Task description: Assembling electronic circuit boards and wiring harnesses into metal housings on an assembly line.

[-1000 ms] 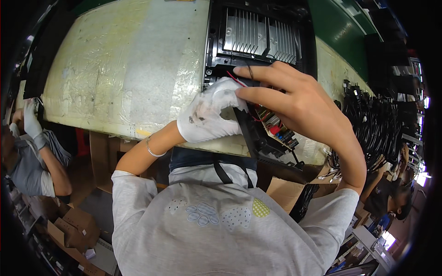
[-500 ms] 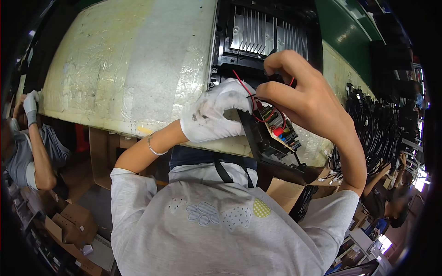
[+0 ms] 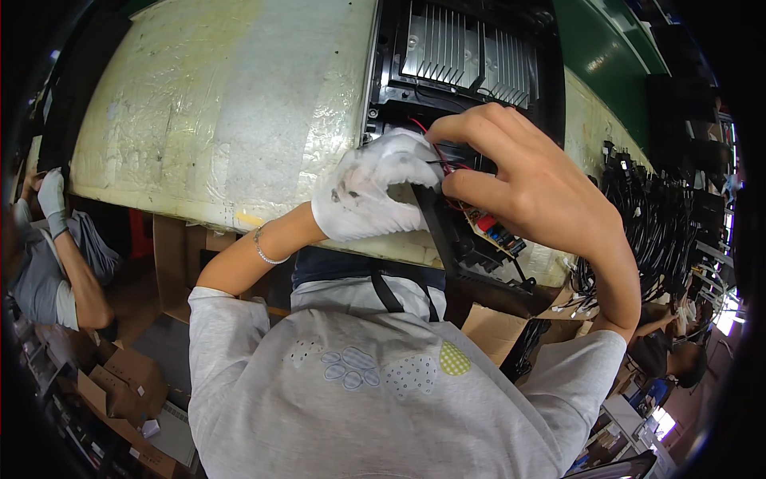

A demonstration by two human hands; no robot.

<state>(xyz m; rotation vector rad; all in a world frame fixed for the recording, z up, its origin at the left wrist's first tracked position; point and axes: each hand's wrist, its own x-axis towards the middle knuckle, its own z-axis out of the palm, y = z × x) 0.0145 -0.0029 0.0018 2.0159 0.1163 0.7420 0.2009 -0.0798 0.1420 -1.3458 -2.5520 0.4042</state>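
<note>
My left hand [image 3: 371,191], in a smudged white glove, is closed at the left wall of a black plastic housing [image 3: 447,247]; its fingertips lie by the wires. Inside the housing sits a circuit board [image 3: 491,231] with red and blue parts, partly covered by my right hand. My bare right hand [image 3: 531,176] arches over the board, its thumb and index finger closing around a thin red wire [image 3: 420,126]. The exact pinch point is partly hidden. Just beyond, silver finned heat sinks [image 3: 467,52] sit in the black casing [image 3: 391,92].
The worktable [image 3: 231,112] is covered in clear film and tape. Many black cables [image 3: 662,215] hang at the right. Cardboard boxes [image 3: 132,383] stand at the lower left. A co-worker's gloved hand [image 3: 53,199] is at the far left; another person [image 3: 678,359] is at the right.
My right hand has shifted slightly toward me and lower over the board, its index finger coming down to the red wire near my left fingertips. My left hand has hardly moved.
</note>
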